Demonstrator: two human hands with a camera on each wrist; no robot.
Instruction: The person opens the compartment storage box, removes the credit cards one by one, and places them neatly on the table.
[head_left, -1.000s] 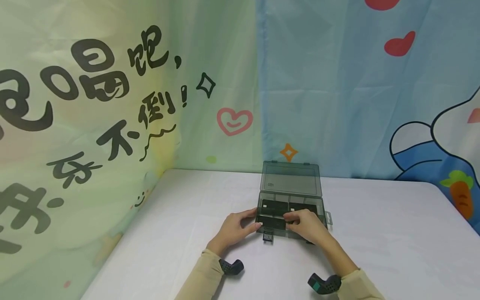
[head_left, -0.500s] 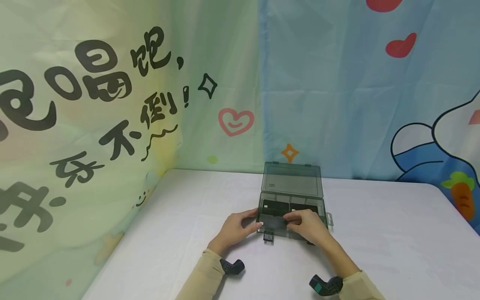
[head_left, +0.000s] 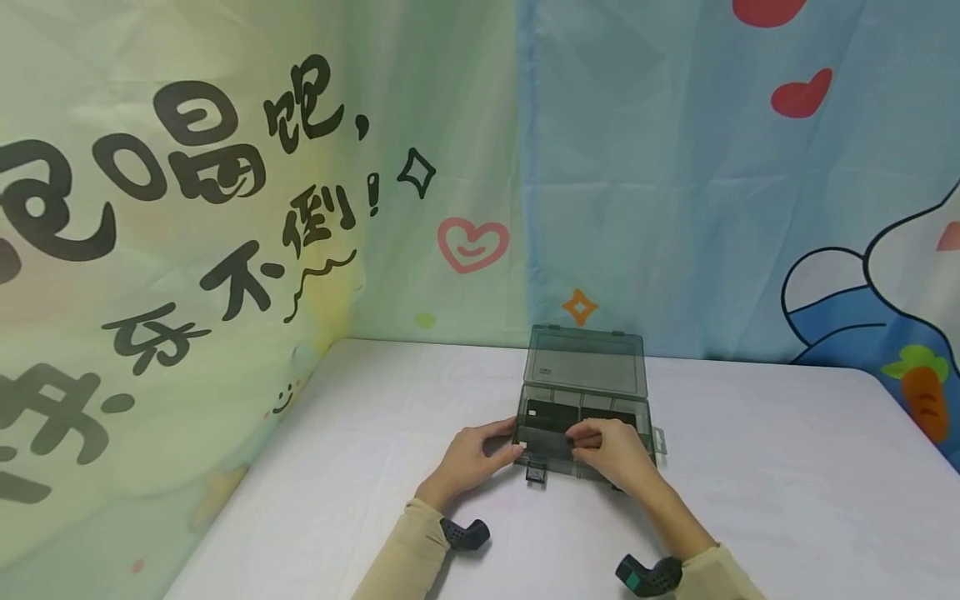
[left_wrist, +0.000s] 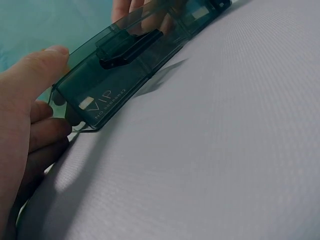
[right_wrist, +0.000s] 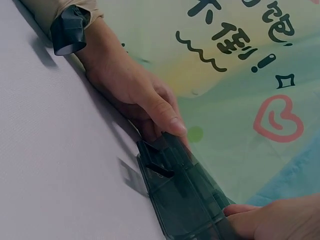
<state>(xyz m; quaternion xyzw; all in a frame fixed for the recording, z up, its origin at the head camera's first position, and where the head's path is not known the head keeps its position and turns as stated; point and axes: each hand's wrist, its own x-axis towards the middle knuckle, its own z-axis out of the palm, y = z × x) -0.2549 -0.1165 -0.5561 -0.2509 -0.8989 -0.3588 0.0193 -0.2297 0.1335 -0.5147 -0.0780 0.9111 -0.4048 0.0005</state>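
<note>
A translucent dark green compartment box (head_left: 585,373) stands on the table with its lid raised toward the back. My left hand (head_left: 471,457) grips its left side, the thumb at the front left corner and fingers outside the wall. My right hand (head_left: 618,452) reaches over the front right part, its thumb and index finger pinching the right end of a dark card (head_left: 546,442) in the front left compartment. Through the front wall in the left wrist view, the card (left_wrist: 102,102) shows "VIP" and a number. More black cards (head_left: 552,414) lie in the rear compartments.
A latch (head_left: 536,472) hangs open at the front of the box, and a handle (head_left: 660,439) juts from its right side. White cloth covers the table (head_left: 765,483). Printed curtains (head_left: 622,167) stand behind and at the left.
The front card has turned from black to lighter grey, as if tilted, while my right fingers stayed at its right end. My left hand has kept its hold on the box.
</note>
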